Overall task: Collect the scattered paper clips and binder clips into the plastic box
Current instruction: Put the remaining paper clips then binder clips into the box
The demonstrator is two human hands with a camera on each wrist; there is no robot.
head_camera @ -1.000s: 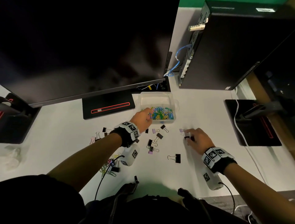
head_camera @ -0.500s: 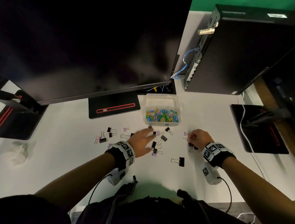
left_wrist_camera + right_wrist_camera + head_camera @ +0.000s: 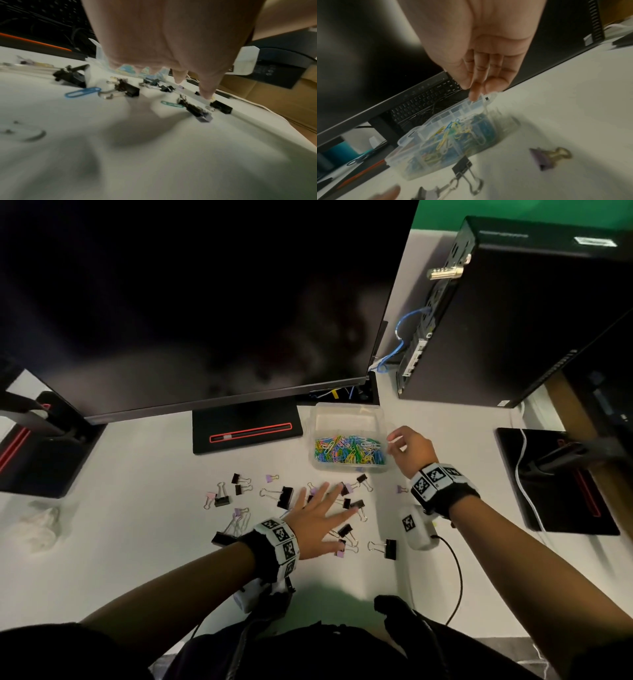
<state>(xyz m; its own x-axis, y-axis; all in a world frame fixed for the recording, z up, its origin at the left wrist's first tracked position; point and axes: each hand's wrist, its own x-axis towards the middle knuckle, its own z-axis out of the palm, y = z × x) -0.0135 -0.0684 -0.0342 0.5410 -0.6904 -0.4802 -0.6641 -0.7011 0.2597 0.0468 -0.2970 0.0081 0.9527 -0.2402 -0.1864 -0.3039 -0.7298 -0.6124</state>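
A clear plastic box [image 3: 346,414] stands in front of the monitor with a heap of coloured paper clips [image 3: 349,451] inside. My right hand [image 3: 409,446] hovers at the box's right rim, with thumb and fingers pinching a small pale clip [image 3: 394,439] that is too blurred to name; the box [image 3: 447,136] lies below the fingertips. My left hand [image 3: 322,515] is spread flat over scattered black and purple binder clips [image 3: 285,497], holding nothing. From the left wrist I see its fingertips [image 3: 206,94] near a black binder clip [image 3: 221,107], plus a blue paper clip [image 3: 82,92] and a green one [image 3: 172,104].
More binder clips lie at the left [image 3: 222,500] and near my right wrist [image 3: 390,548]. A large monitor overhangs its black stand base [image 3: 246,431]. A computer tower [image 3: 513,313] stands back right, a second stand [image 3: 555,481] with a white cable [image 3: 524,474] at right, and crumpled plastic [image 3: 37,525] at left.
My right hand has lifted from the clips on the table and moved up to the box's right rim. My left hand drew back from the box and now lies spread over the binder clips.
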